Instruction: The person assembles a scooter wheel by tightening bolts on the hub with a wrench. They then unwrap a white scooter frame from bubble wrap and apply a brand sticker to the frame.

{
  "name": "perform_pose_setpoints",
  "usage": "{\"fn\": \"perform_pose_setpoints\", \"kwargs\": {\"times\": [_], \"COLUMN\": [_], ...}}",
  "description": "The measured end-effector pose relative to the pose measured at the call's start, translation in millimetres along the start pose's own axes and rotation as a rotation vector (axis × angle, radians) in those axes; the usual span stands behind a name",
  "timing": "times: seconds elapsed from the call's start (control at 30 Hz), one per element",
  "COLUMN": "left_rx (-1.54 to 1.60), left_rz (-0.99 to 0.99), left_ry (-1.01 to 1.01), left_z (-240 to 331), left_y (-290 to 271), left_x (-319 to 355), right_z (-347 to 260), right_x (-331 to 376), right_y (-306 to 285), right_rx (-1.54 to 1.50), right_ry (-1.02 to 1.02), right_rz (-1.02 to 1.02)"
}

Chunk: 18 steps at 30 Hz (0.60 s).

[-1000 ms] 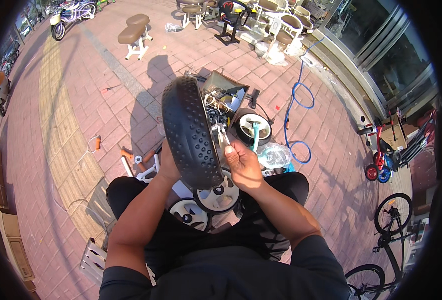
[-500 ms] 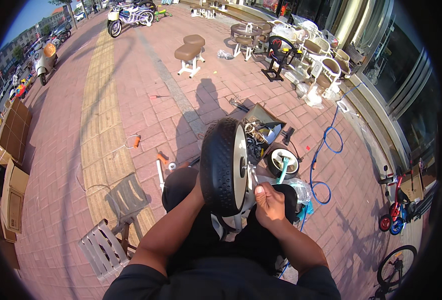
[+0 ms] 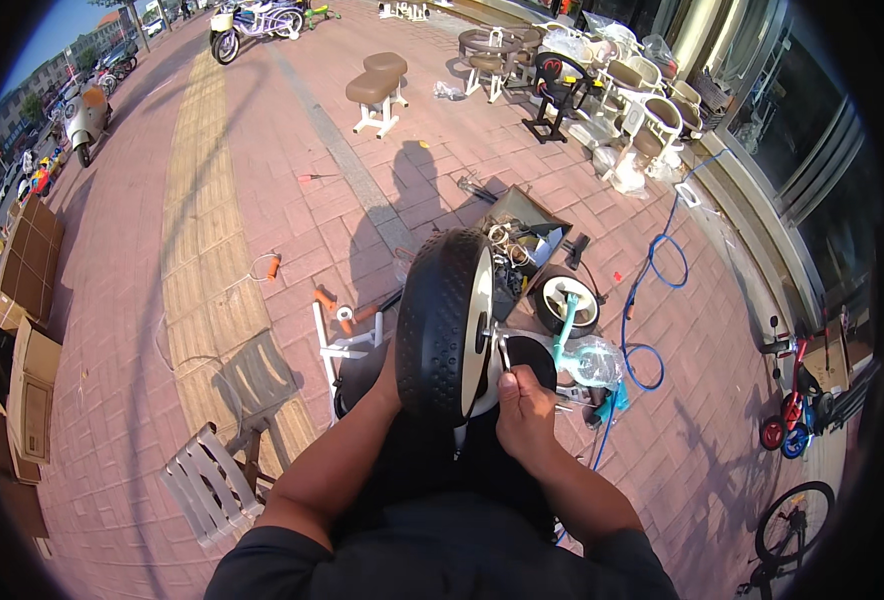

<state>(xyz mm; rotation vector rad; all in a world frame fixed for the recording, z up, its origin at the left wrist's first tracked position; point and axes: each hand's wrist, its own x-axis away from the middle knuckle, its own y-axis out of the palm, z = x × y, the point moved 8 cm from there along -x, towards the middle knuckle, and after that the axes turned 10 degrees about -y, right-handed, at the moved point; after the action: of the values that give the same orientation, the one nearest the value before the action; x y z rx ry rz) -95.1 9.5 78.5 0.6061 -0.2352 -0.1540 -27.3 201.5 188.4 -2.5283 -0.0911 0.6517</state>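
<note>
A thick black wheel with a studded tyre and cream rim stands upright over my lap. My left hand is at its left side; its fingers are hidden behind the tyre. At the axle on the right face, my right hand is closed around the handle of a slim silver wrench, thumb on top. The wrench's head lies against the axle end. Below the wheel, a white metal part pokes out, mostly covered by it.
An open toolbox with jumbled tools lies ahead. Right of it are a white-rimmed wheel and a turquoise part beside plastic wrap. A blue hose loops across the paving. A slatted chair stands left, a white frame nearer.
The wheel has shifted slightly left in the view. My right hand has come a little lower and left, still on the wrench. More of the white frame shows on the left.
</note>
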Motion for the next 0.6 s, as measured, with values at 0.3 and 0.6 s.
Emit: {"fn": "perform_pose_setpoints", "kwargs": {"times": [0.3, 0.6], "left_rx": [-0.129, -0.039], "left_rz": [0.035, -0.249], "left_ry": [0.109, 0.153], "left_z": [46.3, 30.4], "left_y": [13.5, 9.9], "left_x": [27.0, 22.6], "right_z": [-6.7, -1.1], "right_x": [-1.1, -6.8], "right_y": [4.4, 6.3], "right_rx": [-0.013, 0.029], "right_ry": [-0.038, -0.105], "right_rz": [-0.021, -0.019]}}
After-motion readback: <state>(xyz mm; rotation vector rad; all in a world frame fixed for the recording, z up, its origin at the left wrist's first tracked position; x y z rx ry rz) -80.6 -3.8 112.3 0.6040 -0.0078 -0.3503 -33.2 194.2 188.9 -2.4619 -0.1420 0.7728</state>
